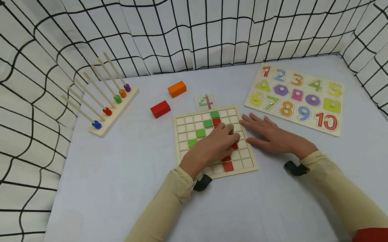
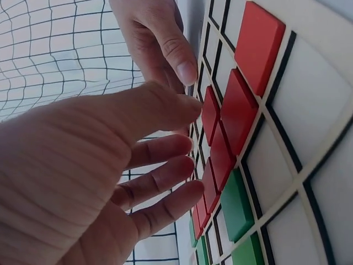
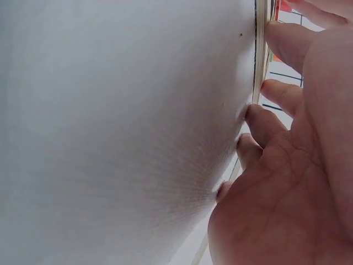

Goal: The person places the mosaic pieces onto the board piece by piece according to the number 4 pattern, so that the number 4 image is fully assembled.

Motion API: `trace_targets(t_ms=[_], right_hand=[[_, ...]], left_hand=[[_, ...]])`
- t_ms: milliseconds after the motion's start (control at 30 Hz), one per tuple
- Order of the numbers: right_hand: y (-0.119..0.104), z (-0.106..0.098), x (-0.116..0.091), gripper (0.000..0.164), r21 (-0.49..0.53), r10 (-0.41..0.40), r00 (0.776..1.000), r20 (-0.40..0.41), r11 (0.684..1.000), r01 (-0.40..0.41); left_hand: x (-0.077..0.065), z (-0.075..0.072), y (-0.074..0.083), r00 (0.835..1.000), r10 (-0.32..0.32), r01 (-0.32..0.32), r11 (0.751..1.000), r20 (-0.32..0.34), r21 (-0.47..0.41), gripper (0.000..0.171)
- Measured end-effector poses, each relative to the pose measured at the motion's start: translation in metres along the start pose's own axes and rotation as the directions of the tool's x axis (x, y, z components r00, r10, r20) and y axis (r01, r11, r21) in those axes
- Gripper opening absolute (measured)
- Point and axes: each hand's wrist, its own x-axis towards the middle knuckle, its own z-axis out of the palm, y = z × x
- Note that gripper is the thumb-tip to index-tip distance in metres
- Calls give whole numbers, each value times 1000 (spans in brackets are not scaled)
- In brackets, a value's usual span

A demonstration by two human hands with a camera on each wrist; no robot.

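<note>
A square wooden grid board (image 1: pixel 247 163) lies flat on the table, with red tiles (image 1: pixel 228 166) and green tiles (image 1: pixel 200 133) set in its cells. My left hand (image 1: pixel 214 144) reaches over the middle of the board and hides several cells. In the left wrist view its thumb tip comes right up to a small red tile (image 2: pixel 210 115), while the other fingers are loosely bent above the board. No tile shows between those fingers. Beside the board's right edge, my right hand (image 1: pixel 273 138) rests palm down on the table, its fingertips at the wooden rim.
A small pattern card (image 1: pixel 205 102) lies just behind the board. Farther left are a red block (image 1: pixel 160 109), an orange block (image 1: pixel 177 89) and a bead stand (image 1: pixel 115 110) with upright pegs. A number puzzle (image 1: pixel 289 93) sits at the right. Black netting (image 1: pixel 183 27) surrounds the table.
</note>
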Motion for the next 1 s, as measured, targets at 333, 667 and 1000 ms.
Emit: trace_targets(t_ms=[333,667,1000], right_hand=[[0,0,0,72,11,6,1000,-2,1000,-6],[1,1,-2,73,6,7,1000,-5,1000,-7],[-8,-6,-2,74,-41,-13,1000,-22,999,12]], left_hand=[[-26,0,-13,983,-79,92,993,-168,74,24],[-63,-3,-47,921,-308,322,946,-238,23,54],[-92,-1,-72,875,-400,436,895,-273,89,71]])
